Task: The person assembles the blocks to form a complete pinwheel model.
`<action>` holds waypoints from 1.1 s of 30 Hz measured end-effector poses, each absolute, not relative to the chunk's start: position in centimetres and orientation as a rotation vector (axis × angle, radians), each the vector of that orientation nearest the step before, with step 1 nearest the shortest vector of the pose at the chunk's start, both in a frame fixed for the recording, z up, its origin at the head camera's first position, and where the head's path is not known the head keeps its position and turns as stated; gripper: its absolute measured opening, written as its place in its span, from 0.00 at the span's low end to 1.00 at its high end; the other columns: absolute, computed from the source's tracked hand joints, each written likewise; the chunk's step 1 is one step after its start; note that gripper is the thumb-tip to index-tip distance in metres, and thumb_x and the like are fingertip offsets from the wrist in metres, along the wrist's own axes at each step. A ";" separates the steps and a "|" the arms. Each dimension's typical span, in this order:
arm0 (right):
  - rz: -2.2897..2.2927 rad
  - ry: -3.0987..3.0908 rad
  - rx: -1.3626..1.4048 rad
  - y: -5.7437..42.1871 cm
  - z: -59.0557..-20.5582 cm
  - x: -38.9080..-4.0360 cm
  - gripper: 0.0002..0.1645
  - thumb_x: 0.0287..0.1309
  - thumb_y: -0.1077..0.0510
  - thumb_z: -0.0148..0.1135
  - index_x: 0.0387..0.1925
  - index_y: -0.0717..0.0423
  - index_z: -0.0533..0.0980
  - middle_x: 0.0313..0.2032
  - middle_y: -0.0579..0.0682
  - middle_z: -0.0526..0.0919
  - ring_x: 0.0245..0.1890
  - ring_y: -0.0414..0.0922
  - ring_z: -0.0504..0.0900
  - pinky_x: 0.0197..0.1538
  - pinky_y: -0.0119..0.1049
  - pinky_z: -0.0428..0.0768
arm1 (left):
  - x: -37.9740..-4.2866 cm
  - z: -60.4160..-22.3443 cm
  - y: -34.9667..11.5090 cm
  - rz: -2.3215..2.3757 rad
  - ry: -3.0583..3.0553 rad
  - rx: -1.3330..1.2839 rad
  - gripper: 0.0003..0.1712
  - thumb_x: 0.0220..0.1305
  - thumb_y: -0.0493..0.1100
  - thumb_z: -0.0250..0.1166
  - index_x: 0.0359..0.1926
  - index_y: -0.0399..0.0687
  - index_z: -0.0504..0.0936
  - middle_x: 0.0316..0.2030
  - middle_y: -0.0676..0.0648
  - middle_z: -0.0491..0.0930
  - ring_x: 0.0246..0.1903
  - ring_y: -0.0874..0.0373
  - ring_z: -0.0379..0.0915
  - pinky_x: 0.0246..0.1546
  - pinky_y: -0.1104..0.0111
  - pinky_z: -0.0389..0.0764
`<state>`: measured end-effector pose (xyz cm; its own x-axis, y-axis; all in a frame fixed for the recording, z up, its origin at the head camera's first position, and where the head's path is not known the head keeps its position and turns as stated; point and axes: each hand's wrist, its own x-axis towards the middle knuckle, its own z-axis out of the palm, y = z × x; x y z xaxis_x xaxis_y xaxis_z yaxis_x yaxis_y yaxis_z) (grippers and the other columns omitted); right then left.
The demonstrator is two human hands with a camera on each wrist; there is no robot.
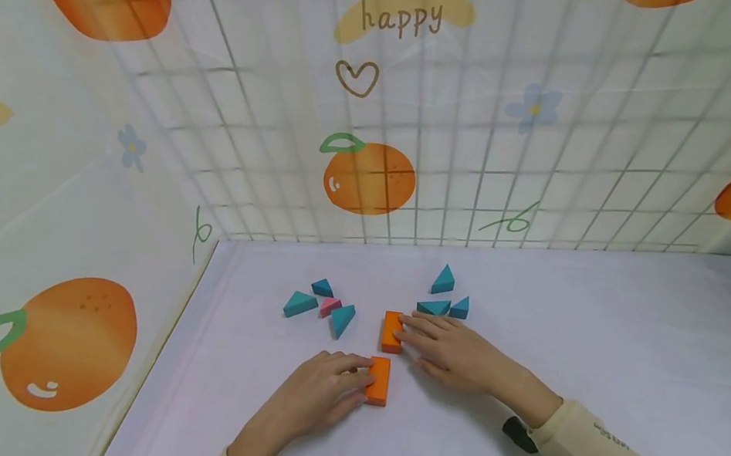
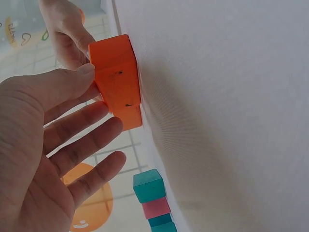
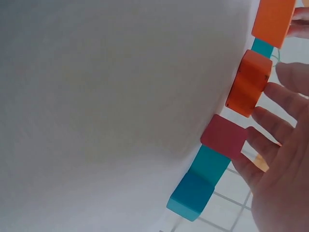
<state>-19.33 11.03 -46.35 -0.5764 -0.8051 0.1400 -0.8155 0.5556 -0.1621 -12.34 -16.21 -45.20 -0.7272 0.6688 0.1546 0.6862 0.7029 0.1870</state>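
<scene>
Near the middle of the table lie two orange rectangular blocks, one behind the other. My left hand (image 1: 322,389) is at the left side of the nearer orange block (image 1: 380,386), its thumb and fingertips touching it; the other fingers are spread in the left wrist view. My right hand (image 1: 456,354) reaches in from the right, its fairly straight fingertips at the farther orange block (image 1: 389,340). In the right wrist view a red block (image 3: 224,136) lies by the right fingers, beside teal blocks (image 3: 210,164); the hand hides it in the head view.
Left of the orange blocks sit several teal wedges (image 1: 341,320) around a pink wedge (image 1: 329,306). More teal triangular blocks (image 1: 444,280) stand behind the right hand. A printed curtain (image 1: 267,128) with a grid borders the table (image 1: 603,331) at the back and left.
</scene>
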 end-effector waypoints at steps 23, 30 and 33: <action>0.348 -2.728 1.417 11.1 -46.3 -19.1 0.29 0.66 0.52 0.60 0.67 0.49 0.70 0.70 0.52 0.68 0.70 0.54 0.65 0.66 0.57 0.70 | -12.2 -45.1 -16.0 -0.367 -2.814 -1.136 0.15 0.63 0.50 0.68 0.50 0.56 0.86 0.53 0.53 0.82 0.50 0.59 0.80 0.53 0.61 0.81; 0.328 -2.708 1.418 11.1 -46.4 -19.2 0.30 0.65 0.52 0.60 0.67 0.50 0.70 0.69 0.52 0.68 0.70 0.54 0.66 0.67 0.56 0.70 | -12.2 -45.0 -16.0 -0.358 -2.823 -1.131 0.15 0.63 0.50 0.68 0.51 0.57 0.86 0.54 0.53 0.82 0.52 0.57 0.80 0.55 0.53 0.80; 0.335 -2.697 1.429 11.0 -46.4 -19.1 0.29 0.65 0.52 0.60 0.67 0.50 0.70 0.69 0.52 0.69 0.69 0.54 0.67 0.67 0.56 0.70 | -12.3 -45.1 -16.1 -0.354 -2.826 -1.129 0.15 0.63 0.50 0.67 0.51 0.57 0.86 0.54 0.54 0.82 0.52 0.57 0.79 0.55 0.53 0.80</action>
<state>-19.14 10.96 -46.42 -0.5648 -0.8088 0.1639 -0.8243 0.5436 -0.1580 -12.25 -16.08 -45.06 -0.7257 0.6700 0.1563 0.6879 0.7021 0.1842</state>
